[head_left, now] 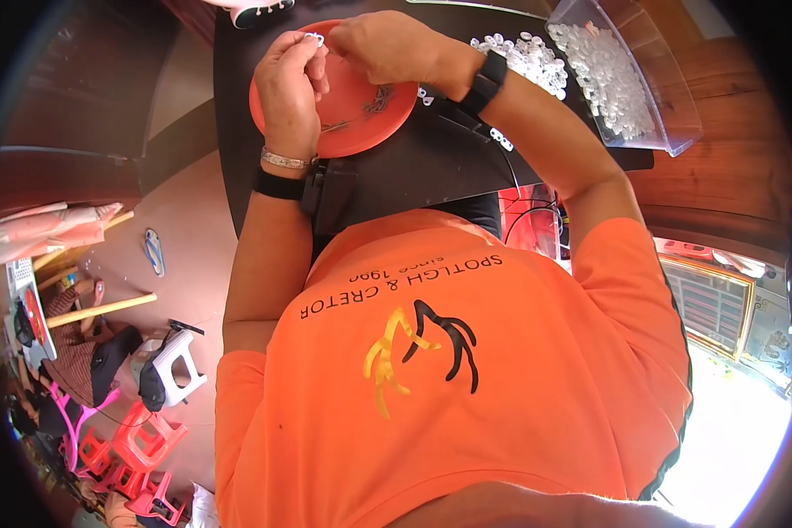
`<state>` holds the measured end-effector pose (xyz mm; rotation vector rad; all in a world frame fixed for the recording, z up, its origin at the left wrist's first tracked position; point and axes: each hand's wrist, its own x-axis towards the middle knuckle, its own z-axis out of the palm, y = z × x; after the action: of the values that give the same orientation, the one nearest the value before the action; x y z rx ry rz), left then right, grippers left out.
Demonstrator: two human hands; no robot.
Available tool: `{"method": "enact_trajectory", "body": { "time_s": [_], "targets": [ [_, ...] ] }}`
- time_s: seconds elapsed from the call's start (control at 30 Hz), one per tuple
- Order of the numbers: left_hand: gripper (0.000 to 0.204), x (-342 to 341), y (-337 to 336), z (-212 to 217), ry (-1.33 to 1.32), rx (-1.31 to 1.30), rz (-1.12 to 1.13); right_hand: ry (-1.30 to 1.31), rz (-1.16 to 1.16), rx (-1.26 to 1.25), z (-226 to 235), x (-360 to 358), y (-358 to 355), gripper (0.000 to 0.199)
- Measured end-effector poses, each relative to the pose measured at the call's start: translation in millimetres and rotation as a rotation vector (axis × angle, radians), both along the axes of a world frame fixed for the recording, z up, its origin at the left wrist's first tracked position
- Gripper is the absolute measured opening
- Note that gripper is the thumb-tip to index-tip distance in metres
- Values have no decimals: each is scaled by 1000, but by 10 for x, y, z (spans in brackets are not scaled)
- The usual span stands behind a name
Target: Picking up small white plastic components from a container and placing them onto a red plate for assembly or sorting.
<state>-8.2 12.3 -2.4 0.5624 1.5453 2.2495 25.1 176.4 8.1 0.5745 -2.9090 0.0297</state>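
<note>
1. Pinching a small white piece (314, 39) between thumb and fingertips, the left hand (292, 88) sits over the red dish (361, 136), with the piece near eleven o'clock on it.
2. The right hand (396, 48) reaches in from two o'clock, fingers curled and their tips near twelve; whether they grip anything I cannot tell, as the knuckles hide it.
3. Thin metal bits (378, 99) lie loose inside the dish toward four o'clock. Working above the bowl seems wise, since anything dropped should land among them.
4. For good control, I would keep the left pinch light but steady and let the right fingertips make the fine movements; the piece looks small enough to slip.
5. Just outside the rim, at three o'clock, lie loose white pieces (425, 96); wrists are best kept clear of them.
6. Farther out, slightly above three o'clock, a heap of white pieces (528, 66) rests on the black table (396, 180), with a clear bin (669, 123) of more beyond. The right forearm passes close by, so sweeping it sideways could scatter the heap.
</note>
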Motion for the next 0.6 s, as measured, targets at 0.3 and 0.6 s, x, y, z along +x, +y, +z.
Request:
{"method": "enact_trajectory", "body": {
  "time_s": [0.3, 0.6],
  "targets": [
    [20, 158, 53, 34, 56, -19, -101, -217, -111, -1410, 65, 294, 81, 15],
    [17, 212, 100, 9, 141, -63, -161, -213, -203, -1509, 68, 434, 43, 22]
  ]
}}
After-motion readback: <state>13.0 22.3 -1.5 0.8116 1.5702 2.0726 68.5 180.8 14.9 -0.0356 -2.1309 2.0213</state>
